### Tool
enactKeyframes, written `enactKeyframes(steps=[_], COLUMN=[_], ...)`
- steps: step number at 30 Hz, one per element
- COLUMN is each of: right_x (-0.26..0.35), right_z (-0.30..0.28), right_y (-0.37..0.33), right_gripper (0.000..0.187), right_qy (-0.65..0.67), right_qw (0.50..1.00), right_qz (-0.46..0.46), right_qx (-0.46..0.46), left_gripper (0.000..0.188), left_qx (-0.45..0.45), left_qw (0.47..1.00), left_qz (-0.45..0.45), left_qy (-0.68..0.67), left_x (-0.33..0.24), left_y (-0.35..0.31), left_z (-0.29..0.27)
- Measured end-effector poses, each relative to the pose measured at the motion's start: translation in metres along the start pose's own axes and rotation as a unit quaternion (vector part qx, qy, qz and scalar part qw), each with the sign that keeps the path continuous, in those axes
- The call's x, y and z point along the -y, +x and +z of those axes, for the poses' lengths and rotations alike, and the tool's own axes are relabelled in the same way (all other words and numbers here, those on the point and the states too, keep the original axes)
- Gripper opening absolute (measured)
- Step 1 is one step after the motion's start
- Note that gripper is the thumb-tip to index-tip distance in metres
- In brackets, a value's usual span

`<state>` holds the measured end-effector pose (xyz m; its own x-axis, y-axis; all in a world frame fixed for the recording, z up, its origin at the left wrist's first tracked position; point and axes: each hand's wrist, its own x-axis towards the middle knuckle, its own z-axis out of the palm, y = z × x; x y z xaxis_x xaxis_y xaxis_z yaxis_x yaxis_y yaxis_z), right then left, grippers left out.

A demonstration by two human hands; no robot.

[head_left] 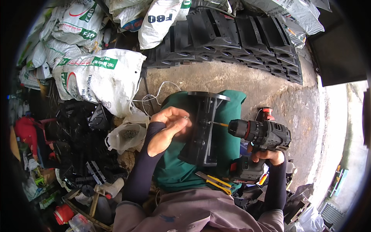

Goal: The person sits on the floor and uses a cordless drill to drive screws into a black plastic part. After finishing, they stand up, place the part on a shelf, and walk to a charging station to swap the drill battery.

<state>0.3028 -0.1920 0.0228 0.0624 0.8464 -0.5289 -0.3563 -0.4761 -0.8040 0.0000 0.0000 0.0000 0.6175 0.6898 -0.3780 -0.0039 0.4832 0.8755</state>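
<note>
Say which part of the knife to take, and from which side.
The yellow handle, probably best pinched across its width from the picture's lower right. The knife lies slanted, its thin grey end, likely the blade, pointing upper left, so keep off that. The drill battery shows just up and right of the handle, so coming in low looks clearer.

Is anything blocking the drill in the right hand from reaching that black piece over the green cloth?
Nothing visible: the drill's bit spans the gap to the black piece, though contact is unclear. The left hand is left of the piece, not between them.
</note>
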Motion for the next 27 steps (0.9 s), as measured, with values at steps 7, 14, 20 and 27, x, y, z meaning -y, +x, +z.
enactKeyframes(steps=[7, 14, 20, 27], right_x=[0.0, -0.003, -0.003, -0.001], right_z=[-0.001, -0.007, -0.003, 0.0], right_y=[0.006, 0.008, 0.005, 0.006], right_gripper=[0.065, 0.067, 0.062, 0.059], right_qy=[-0.013, -0.028, -0.009, -0.023], right_qw=[1.0, 0.999, 1.0, 0.999], right_qz=[-0.006, -0.004, 0.0, 0.011], right_qx=[0.019, 0.034, 0.022, 0.023], left_gripper=[0.01, 0.009, 0.01, 0.005], left_qx=[-0.059, -0.1, -0.069, -0.09], left_qw=[0.992, 0.98, 0.946, 0.946], left_qz=[0.076, 0.121, 0.216, 0.165], left_qy=[0.08, 0.126, 0.232, 0.265], left_x=[-0.002, 0.005, 0.002, -0.004], left_y=[0.007, 0.006, -0.004, 0.002], left_z=[0.024, 0.035, 0.035, 0.035])
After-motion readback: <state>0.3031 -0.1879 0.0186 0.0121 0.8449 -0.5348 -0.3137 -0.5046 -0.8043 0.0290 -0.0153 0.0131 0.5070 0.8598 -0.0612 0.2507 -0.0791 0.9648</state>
